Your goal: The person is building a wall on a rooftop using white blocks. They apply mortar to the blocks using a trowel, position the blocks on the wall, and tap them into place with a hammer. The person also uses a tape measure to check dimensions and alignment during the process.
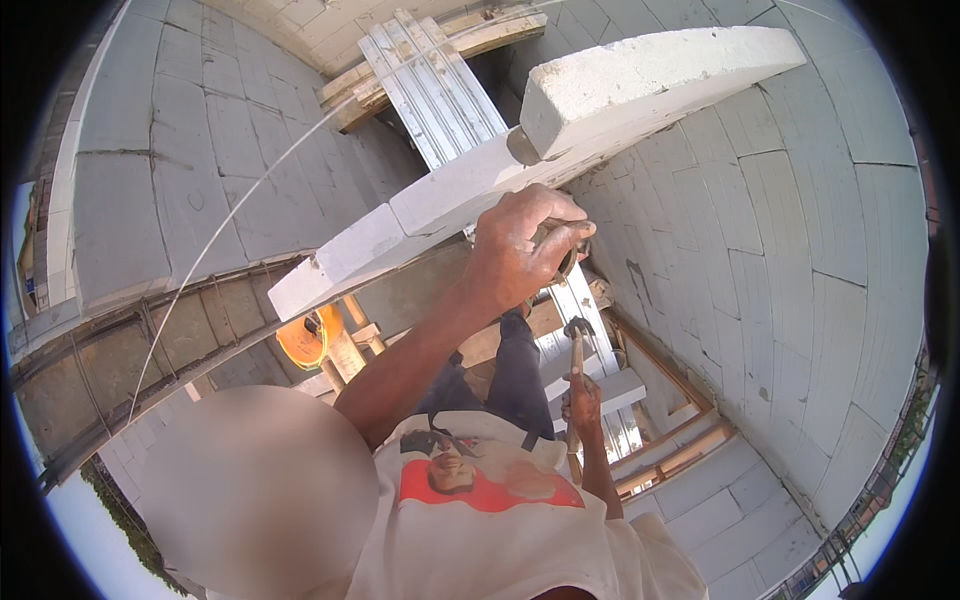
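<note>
My left hand [530, 240] is raised at the front face of a row of white concrete blocks [440, 190], its fingers curled closed. A dark, rounded edge of something shows below the fingers, too hidden to name. Lower and to the right, my right hand [582, 405] is wrapped round the light wooden handle of a hammer-like tool [577, 345], its dark head pointing up in the view. One more white block [660, 85] sits on the right end of the row, set higher than the others.
Block walls rise at left [190, 170] and right [770, 260]. A thin string [240, 205] crosses the left side. Metal planks [430, 90] rest by wooden beams [355, 95] beyond the row. Below are a yellow bucket [305, 340], a grey block [625, 388] and timber framing [680, 450].
</note>
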A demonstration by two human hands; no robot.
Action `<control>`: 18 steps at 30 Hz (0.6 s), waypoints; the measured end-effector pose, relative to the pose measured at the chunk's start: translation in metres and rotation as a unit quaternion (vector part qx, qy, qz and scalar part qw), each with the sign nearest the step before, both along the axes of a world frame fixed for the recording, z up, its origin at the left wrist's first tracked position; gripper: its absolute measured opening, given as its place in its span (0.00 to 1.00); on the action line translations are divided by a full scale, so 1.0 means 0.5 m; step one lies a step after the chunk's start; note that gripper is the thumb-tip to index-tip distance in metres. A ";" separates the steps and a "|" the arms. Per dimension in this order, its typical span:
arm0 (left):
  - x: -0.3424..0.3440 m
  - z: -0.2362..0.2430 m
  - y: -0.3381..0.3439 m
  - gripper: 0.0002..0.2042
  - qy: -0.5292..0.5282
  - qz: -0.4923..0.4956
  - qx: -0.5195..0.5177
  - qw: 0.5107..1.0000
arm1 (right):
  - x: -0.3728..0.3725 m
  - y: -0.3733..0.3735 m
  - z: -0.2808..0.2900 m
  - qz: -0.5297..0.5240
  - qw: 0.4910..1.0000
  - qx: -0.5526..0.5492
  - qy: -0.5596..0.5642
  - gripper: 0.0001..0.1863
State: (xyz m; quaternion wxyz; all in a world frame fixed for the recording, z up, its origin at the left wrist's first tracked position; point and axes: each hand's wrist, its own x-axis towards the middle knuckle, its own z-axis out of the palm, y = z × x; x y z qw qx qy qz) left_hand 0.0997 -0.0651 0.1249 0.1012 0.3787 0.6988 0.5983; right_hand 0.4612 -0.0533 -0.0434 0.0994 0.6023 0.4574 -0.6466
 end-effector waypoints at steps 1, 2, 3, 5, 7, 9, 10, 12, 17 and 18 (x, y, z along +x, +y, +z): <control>0.038 -0.047 -0.081 0.07 -0.074 -0.016 -0.004 0.997 | -0.039 0.006 0.018 -0.028 0.999 0.023 0.024 0.27; 0.068 -0.057 -0.164 0.06 -0.137 -0.032 -0.064 0.988 | -0.086 0.023 0.032 -0.028 0.995 0.091 0.040 0.25; 0.082 -0.090 -0.246 0.05 -0.024 -0.048 -0.127 0.990 | -0.136 0.049 0.052 -0.035 0.986 0.156 0.055 0.23; 0.145 -0.138 -0.405 0.05 -0.153 -0.043 -0.198 0.967 | -0.220 0.123 0.114 -0.035 0.940 0.305 0.146 0.18; 0.170 -0.163 -0.546 0.11 -0.120 -0.049 -0.344 0.930 | -0.318 0.188 0.235 -0.060 0.903 0.370 0.211 0.24; 0.222 -0.315 -0.728 0.09 -0.126 -0.051 -0.433 0.891 | -0.416 0.248 0.353 -0.044 0.874 0.418 0.244 0.31; 0.234 -0.347 -0.791 0.08 -0.123 -0.079 -0.421 0.895 | -0.449 0.285 0.401 -0.029 0.859 0.447 0.246 0.30; 0.257 -0.374 -0.907 0.10 -0.098 -0.095 -0.393 0.909 | -0.535 0.343 0.452 -0.002 0.837 0.480 0.263 0.28; 0.371 -0.435 -1.074 0.20 -0.448 0.060 -0.460 0.764 | -0.659 0.509 0.442 0.049 0.871 0.431 0.230 0.20; 0.406 -0.482 -1.110 0.26 -0.526 0.050 -0.465 0.711 | -0.685 0.498 0.439 0.065 0.860 0.432 0.264 0.20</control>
